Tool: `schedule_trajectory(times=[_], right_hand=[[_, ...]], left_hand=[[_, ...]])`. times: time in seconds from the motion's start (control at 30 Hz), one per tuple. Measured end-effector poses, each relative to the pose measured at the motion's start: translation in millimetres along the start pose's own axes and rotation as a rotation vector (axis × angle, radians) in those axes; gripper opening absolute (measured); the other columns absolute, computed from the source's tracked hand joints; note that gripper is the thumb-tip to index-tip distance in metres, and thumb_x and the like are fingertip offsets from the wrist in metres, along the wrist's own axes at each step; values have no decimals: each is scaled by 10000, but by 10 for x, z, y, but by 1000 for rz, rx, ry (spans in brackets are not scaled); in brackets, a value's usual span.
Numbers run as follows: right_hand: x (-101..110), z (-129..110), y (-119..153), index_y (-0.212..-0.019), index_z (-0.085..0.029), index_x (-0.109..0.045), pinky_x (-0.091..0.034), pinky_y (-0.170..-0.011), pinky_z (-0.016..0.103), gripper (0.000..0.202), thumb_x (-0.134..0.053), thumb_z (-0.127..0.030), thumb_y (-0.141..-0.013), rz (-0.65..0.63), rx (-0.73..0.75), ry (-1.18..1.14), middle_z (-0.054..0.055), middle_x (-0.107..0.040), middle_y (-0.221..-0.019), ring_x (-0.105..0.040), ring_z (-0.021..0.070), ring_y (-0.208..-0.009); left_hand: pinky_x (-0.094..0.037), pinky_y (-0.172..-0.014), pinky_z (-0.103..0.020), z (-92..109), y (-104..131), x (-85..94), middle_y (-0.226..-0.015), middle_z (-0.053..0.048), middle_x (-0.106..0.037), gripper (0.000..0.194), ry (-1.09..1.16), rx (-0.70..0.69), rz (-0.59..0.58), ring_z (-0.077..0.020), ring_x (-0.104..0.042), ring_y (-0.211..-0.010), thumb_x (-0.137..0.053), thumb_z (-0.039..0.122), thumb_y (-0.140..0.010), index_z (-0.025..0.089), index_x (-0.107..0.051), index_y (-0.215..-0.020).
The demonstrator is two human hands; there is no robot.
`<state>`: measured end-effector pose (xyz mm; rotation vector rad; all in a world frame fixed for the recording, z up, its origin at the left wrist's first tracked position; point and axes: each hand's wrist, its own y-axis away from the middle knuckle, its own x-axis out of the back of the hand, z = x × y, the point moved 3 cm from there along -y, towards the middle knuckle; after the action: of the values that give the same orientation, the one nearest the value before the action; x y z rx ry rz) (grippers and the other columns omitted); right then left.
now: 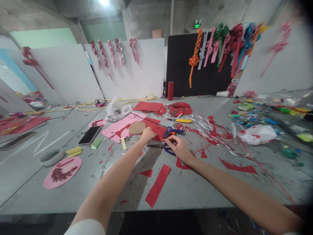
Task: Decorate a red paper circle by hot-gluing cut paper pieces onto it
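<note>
My left hand (148, 133) is closed, with its fingertips at the edge of a red paper piece (161, 133) just right of it. A round brown cardboard disc (137, 128) lies beside this hand. My right hand (179, 147) has its fingertips pinched together; what sits between them is too small to make out. Close above it is a blue glue gun (168, 131), lying on the red paper. Scissors (156, 146) lie between my hands, their blue handles partly hidden by my right hand.
A phone (90, 135), a tape roll (52, 156) and a pink paper oval (62, 173) lie to the left. Red paper strips (158, 186) are in front. A yellow-handled cutter (181, 120) and a red bottle (170, 91) are farther back. Ribbon bows (194, 60) hang on boards.
</note>
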<state>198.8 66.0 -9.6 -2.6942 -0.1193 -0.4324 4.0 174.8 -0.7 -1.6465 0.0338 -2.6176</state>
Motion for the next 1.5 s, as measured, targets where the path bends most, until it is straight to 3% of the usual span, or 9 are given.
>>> schedule_trajectory(times=[0.27,0.43,0.6,0.9,1.03,1.13,1.23,1.37,1.5], right_hand=[[-6,47,-33,-842,-200,-699,-538,-707,323,372,-642,-553,-946,13,23,24,44,-735,-808,-661,188,-734],[-27,78,-21,-873,-201,-695,-542,-691,317,379,-628,-565,-957,9,21,31,42,-733,-824,-658,191,-743],[39,67,-53,-923,-210,-670,-522,-821,349,313,-580,-498,-1009,51,118,158,49,-710,-897,-655,208,-855],[188,129,-175,-907,-210,-671,-480,-877,376,241,-585,-412,-1007,52,182,272,53,-678,-937,-621,220,-907],[151,23,-131,-870,-210,-725,-480,-879,364,255,-619,-392,-1013,-108,198,253,52,-707,-927,-642,207,-906],[37,-85,-30,-969,-240,-782,-474,-960,377,240,-610,-394,-1037,-407,280,236,49,-730,-1017,-657,200,-992],[-53,-160,74,-1097,-283,-784,-381,-1132,439,212,-617,-405,-1046,-624,384,306,40,-726,-1156,-634,207,-1143],[4,-183,35,-1086,-240,-748,-383,-1131,448,242,-560,-393,-1078,-530,377,433,62,-721,-1135,-620,222,-1150],[194,-149,-80,-1111,-236,-710,-436,-1060,454,220,-572,-401,-1065,-415,362,617,82,-713,-1146,-622,260,-1146]], left_hand=[[-473,-773,-297,-15,71,194,-1006,-148,-766,207,18,-15,114,-268,-712,-972,-644,323,-928,135,-724,-958],[-454,-761,-290,-77,167,337,-985,-100,-745,187,169,-24,272,-230,-687,-902,-578,304,-972,157,-661,-1054],[-448,-774,-301,-146,240,411,-949,-104,-730,164,255,3,341,-248,-682,-891,-569,301,-988,168,-631,-1061],[-487,-810,-303,-121,386,798,-932,-52,-720,196,489,-87,493,-210,-668,-836,-558,312,-1004,194,-631,-1143],[-490,-713,-260,-235,615,748,-860,0,-666,245,722,-41,503,-165,-616,-738,-568,319,-999,207,-610,-1214],[-457,-657,-241,-338,834,654,-771,27,-566,177,720,-10,547,-141,-530,-672,-612,342,-986,209,-650,-1095],[-484,-678,-256,-417,995,550,-898,-1,-619,304,751,-27,609,-130,-523,-670,-629,345,-985,201,-610,-1252],[-538,-776,-293,-462,1053,427,-1241,-92,-650,505,830,-120,629,-153,-626,-815,-642,338,-977,232,-506,-1451],[-534,-892,-308,-459,1040,395,-1274,-95,-671,452,810,-227,601,-194,-665,-1013,-574,309,-1002,248,-542,-1449]])
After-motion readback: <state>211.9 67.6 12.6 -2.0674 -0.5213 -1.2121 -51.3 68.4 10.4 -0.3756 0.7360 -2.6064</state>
